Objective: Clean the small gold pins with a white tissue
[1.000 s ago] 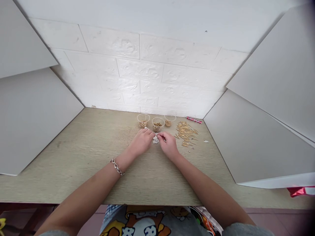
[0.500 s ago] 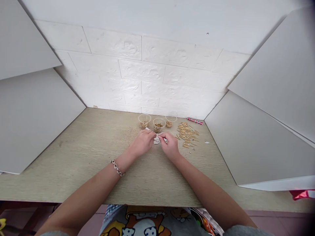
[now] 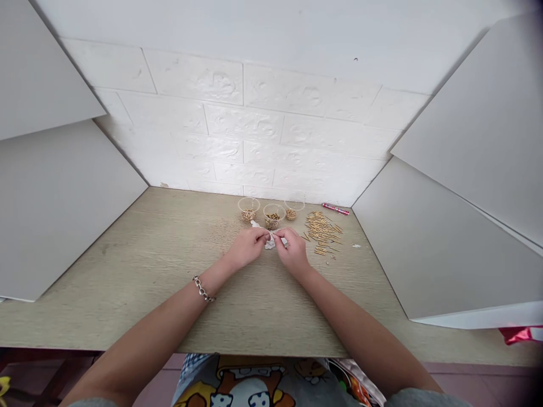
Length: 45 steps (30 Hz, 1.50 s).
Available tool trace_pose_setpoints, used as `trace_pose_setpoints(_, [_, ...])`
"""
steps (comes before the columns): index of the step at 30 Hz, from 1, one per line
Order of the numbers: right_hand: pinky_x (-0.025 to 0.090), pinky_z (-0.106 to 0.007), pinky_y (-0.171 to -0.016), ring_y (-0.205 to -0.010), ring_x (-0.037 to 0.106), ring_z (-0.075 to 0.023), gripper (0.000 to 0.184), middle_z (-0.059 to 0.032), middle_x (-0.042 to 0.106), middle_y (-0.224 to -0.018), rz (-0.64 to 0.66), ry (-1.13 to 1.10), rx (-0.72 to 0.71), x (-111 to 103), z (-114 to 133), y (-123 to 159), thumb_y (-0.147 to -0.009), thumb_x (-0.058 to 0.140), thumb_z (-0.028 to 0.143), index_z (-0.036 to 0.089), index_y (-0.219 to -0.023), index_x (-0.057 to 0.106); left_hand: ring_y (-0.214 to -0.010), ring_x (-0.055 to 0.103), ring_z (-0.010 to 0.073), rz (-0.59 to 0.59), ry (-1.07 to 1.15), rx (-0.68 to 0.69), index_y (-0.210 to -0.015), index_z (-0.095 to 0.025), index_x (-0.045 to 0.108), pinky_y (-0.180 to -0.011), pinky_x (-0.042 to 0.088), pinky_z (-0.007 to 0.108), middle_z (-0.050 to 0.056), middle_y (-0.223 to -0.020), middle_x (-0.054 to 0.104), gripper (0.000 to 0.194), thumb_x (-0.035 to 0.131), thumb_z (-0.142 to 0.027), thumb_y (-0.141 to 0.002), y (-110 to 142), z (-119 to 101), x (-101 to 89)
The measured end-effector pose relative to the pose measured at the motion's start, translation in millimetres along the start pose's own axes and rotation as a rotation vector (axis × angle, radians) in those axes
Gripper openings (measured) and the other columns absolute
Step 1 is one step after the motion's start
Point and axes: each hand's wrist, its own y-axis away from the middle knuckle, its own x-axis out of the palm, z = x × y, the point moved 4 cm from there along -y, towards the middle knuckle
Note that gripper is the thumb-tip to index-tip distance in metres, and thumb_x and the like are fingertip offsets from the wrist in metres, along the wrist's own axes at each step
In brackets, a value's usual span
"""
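Fingers of left hand, right hand pinching crumpled white scrap (paper or tissue).

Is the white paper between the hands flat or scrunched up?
Scrunched up: the white paper bunches into crumpled folds between the left hand and right hand.

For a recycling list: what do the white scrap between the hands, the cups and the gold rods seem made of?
The crumpled scrap looks like paper or tissue, softly creased. The cups look like thin clear plastic, see-through. The rods look like shiny brass-coloured metal; plating can't be told.
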Motion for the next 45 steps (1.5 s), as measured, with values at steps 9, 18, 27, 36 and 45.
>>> trace_pose_setpoints(9, [0.042,-0.027,-0.066,-0.07,0.053,-0.0142,0.012,-0.0026,0.057,-0.072,0.012,0.009,-0.034,-0.2,1.3,-0.6,-0.079,0.044,0.023,0.02,-0.073,0.055,-0.061,0.05,0.0114,0.006,-0.013,-0.006,-0.065,-0.016,0.055,-0.057,0.036,0.022,0.0,-0.062,0.056,0.024,0.038,-0.019,-0.081,0.2,1.6,1.3])
trace_pose_setpoints(18, [0.043,-0.027,-0.065,-0.07,0.054,-0.0142,0.012,-0.0023,0.058,-0.072,-0.003,0.0,0.001,-0.4,0.6,-1.0,-0.079,0.045,0.024,0.02,-0.073,0.055,-0.067,0.054,0.0121,-0.051,-0.016,0.001,-0.078,-0.017,0.061,-0.063,0.04,0.023,0.001,-0.073,0.062,0.02,0.041,-0.019,-0.081,0.4,2.1,2.3])
trace_pose_setpoints(27, [0.044,-0.025,-0.063,-0.065,0.055,-0.0125,0.01,-0.001,0.059,-0.068,-0.05,-0.08,0.079,-3.2,0.2,-2.7,-0.075,0.05,0.021,0.018,-0.068,0.056,-0.069,0.056,0.0121,-0.071,-0.03,0.013,-0.082,-0.017,0.062,-0.066,0.042,0.023,0.002,-0.077,0.064,0.02,0.043,-0.021,-0.082,1.4,2.4,1.9])
trace_pose_setpoints(36, [0.045,-0.025,-0.064,-0.066,0.056,-0.0126,0.009,-0.002,0.061,-0.071,-0.054,-0.109,0.058,-3.8,1.9,-2.5,-0.074,0.05,0.02,0.018,-0.072,0.059,-0.072,0.057,0.0123,-0.092,-0.04,0.038,-0.085,-0.016,0.063,-0.067,0.042,0.023,0.003,-0.08,0.065,0.02,0.044,-0.022,-0.082,2.2,2.4,1.6])
trace_pose_setpoints(45, [0.045,-0.026,-0.065,-0.067,0.057,-0.0129,0.011,-0.0023,0.061,-0.072,-0.045,-0.101,0.037,-3.6,1.5,-3.0,-0.075,0.05,0.021,0.018,-0.073,0.06,-0.07,0.057,0.0115,-0.086,-0.064,0.046,-0.085,-0.018,0.063,-0.065,0.041,0.022,0.002,-0.078,0.065,0.02,0.044,-0.023,-0.082,2.8,1.9,1.6])
